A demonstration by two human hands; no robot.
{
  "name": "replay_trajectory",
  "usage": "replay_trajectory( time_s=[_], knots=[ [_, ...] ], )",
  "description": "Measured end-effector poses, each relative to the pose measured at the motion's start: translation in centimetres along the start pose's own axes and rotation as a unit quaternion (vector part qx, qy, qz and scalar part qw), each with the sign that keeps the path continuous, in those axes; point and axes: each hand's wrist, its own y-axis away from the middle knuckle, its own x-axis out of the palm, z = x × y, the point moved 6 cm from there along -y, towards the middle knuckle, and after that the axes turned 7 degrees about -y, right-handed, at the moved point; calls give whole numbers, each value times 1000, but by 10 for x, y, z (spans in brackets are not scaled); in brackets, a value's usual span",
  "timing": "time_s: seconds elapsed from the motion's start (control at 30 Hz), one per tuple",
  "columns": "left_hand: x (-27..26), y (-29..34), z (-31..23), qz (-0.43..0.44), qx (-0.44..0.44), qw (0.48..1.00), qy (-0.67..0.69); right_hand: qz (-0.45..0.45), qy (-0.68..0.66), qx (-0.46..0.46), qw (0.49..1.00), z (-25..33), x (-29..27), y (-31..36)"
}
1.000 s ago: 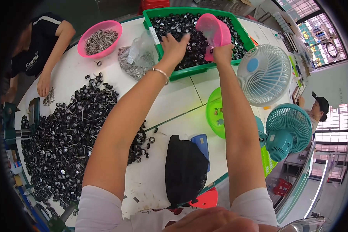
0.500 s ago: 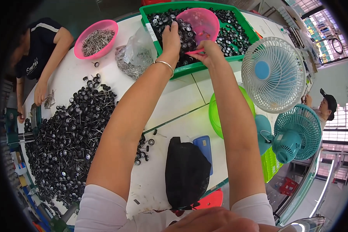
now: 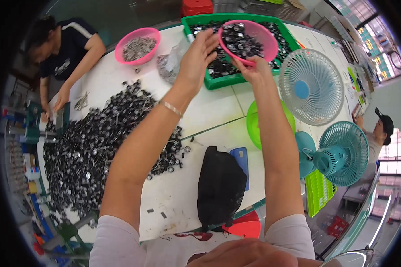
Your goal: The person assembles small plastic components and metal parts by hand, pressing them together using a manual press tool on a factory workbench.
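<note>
My right hand [image 3: 256, 71] grips the near rim of a pink bowl [image 3: 266, 36], thumb and fingers pinched on its edge. Small black toy wheels [image 3: 238, 41] lie inside the bowl, mostly toward its left side. The bowl is tilted above a green tray [image 3: 227, 81], which holds many more loose wheels. My left hand [image 3: 197, 58] is open just left of the bowl, its fingers apart with nothing in them, over the tray's left end.
Left on the white table spreads a large heap of wheels on metal axles [image 3: 93, 151]. Beyond it stand a pink bowl of metal pins [image 3: 120, 54] and a plastic bag [image 3: 167, 71]. Rightward are a green bowl [image 3: 254, 127] and two fans [image 3: 312, 89]. A co-worker [image 3: 71, 53] sits at far left.
The pink bowl, earlier showing a nearly bare inside, now contains many wheels. My left hand has let go of a clump of wheels and opened beside the bowl. The whole view has shifted.
</note>
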Motion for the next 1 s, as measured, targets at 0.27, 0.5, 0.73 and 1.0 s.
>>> replay_trajectory(
  time_s=[0.27, 0.5, 0.73, 1.0],
  knots=[
    [-71, 260, -18, -108, -7, 970, -217, 114, 180, 14, 977, -50, -11, 132],
    [-128, 443, -18, -234, -44, 806, -542, 46, 292, 189, 937, -184, -39, 268],
    [-192, 473, -6, -393, -79, 822, -405, 118, 383, 228, 887, -291, -74, 322],
    [-246, 479, 12, -445, 2, 878, -176, 295, 600, -58, 741, -348, -83, 311]
  ],
)
